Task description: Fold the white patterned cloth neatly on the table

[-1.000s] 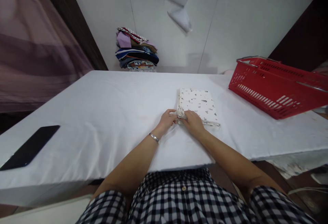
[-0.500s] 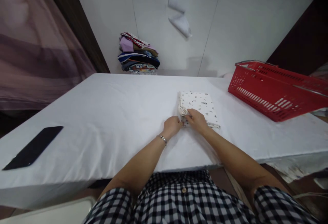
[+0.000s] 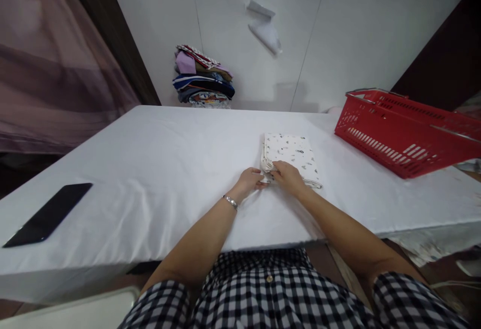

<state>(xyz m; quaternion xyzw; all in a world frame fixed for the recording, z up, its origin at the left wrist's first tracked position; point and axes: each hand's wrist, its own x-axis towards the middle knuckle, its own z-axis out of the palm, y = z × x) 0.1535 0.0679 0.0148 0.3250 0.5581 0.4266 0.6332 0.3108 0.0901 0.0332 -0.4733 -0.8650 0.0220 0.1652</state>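
- The right grip (image 3: 290, 176) is closed down on the bunched near-left corner of the folded cloth (image 3: 291, 151), thumb and fingers gathered on the fabric!
- The left grip (image 3: 248, 180) is right alongside, fingers partly curled, tips at that same corner; whether they pinch the fabric, one cannot tell.
- There lies the cloth, white with small dark motifs, flat on the white-covered worktop (image 3: 180, 153), mostly beyond the right grip.
- A silvery bracelet (image 3: 230, 201) circles the wrist just behind the left grip.
- Out to the right of both grips, well apart, sits the red basket (image 3: 406, 133).
- Far to the left of the left grip, a dark flat panel (image 3: 48, 214) lies on the worktop.
- Beyond the grips, past the worktop's far edge, rises a stack of folded fabrics (image 3: 203, 78)!
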